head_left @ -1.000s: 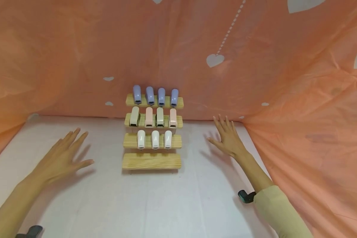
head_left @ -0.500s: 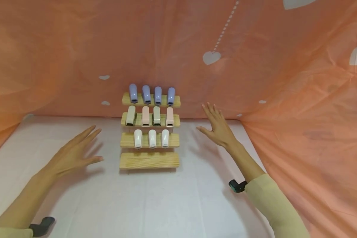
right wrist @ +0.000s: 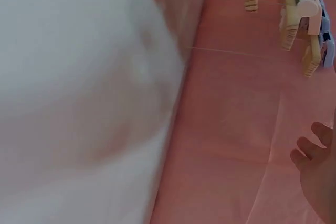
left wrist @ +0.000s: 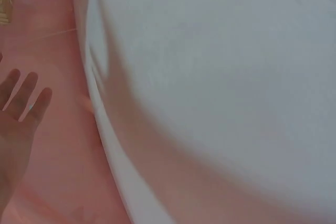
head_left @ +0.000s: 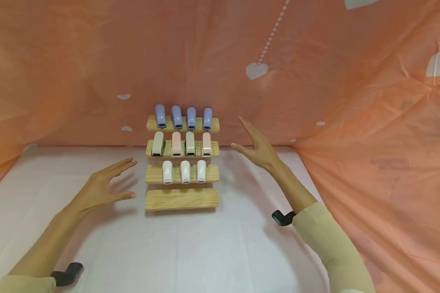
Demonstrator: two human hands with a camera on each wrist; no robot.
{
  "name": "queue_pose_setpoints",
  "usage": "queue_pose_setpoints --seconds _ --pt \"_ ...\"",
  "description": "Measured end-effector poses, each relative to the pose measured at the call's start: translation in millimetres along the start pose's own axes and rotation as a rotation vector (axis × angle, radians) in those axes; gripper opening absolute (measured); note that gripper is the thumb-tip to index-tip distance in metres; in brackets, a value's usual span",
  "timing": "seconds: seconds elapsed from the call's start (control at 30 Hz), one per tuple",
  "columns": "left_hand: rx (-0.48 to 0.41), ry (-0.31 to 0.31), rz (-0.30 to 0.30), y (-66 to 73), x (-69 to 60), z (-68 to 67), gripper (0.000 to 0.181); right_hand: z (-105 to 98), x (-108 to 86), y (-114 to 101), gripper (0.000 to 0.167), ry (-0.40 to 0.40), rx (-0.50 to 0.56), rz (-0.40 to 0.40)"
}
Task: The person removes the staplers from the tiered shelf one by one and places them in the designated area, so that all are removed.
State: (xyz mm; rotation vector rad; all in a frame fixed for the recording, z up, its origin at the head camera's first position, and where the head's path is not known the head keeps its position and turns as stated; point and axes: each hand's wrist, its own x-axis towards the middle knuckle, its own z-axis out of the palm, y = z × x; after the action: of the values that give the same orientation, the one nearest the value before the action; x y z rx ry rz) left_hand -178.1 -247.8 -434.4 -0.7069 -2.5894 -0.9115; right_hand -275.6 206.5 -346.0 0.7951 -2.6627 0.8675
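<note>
A stepped wooden rack (head_left: 181, 199) stands at the back of the table, its lowest step bare. Small staplers sit on the upper steps: three white ones (head_left: 185, 172), a middle row of green (head_left: 158, 144) and pink ones (head_left: 176, 144), and purple ones (head_left: 160, 116) on top. My left hand (head_left: 97, 189), fingers extended and holding nothing, hovers left of the rack; the left wrist view shows it (left wrist: 18, 124) at the edge. To the rack's right my right hand (head_left: 258, 148) is raised with thumb and fingers spread, touching nothing; the right wrist view has part of it (right wrist: 317, 171).
A white cloth (head_left: 190, 252) covers the table. Behind and to the right hangs an orange sheet (head_left: 315, 81) with pale hearts. Dark devices are worn at both forearms, left (head_left: 67, 274) and right (head_left: 283, 218).
Both hands have moved inward towards the rack, the left one rightward and the right one leftward and a little farther back. The view has shifted slightly; the staplers keep their places.
</note>
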Motion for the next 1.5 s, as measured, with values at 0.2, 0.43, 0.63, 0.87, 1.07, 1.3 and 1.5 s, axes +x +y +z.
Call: queue_pose_setpoints --seconds 0.2,0.43,0.63,0.87,1.07,1.3,1.5 --pt "-0.062 -0.024 -0.045 5.8 7.3 6.3 0.081 3 18.1 -8 0.078 0.039 0.096 -0.069" --pt "-0.180 -0.075 -0.122 7.2 11.7 13.3 0.069 8 36.7 -15 0.073 0.052 0.219 -0.126" --pt "-0.358 -0.113 -0.214 14.6 16.0 16.5 0.063 15 48.7 -20 0.071 0.058 0.301 -0.165" --pt "-0.427 -0.099 -0.225 14.6 21.1 21.0 0.060 23 61.0 -29 0.070 0.049 0.343 -0.150" --pt "-0.445 -0.088 -0.212 12.1 27.7 26.8 0.059 27 68.9 -35 0.073 0.050 0.338 -0.119" --pt "-0.443 -0.082 -0.206 12.0 33.0 29.4 0.057 31 74.3 -36 0.074 0.032 0.384 -0.106" --pt "-0.466 -0.077 -0.201 11.1 35.3 30.0 0.056 33 76.4 -34 0.067 0.023 0.375 -0.096"
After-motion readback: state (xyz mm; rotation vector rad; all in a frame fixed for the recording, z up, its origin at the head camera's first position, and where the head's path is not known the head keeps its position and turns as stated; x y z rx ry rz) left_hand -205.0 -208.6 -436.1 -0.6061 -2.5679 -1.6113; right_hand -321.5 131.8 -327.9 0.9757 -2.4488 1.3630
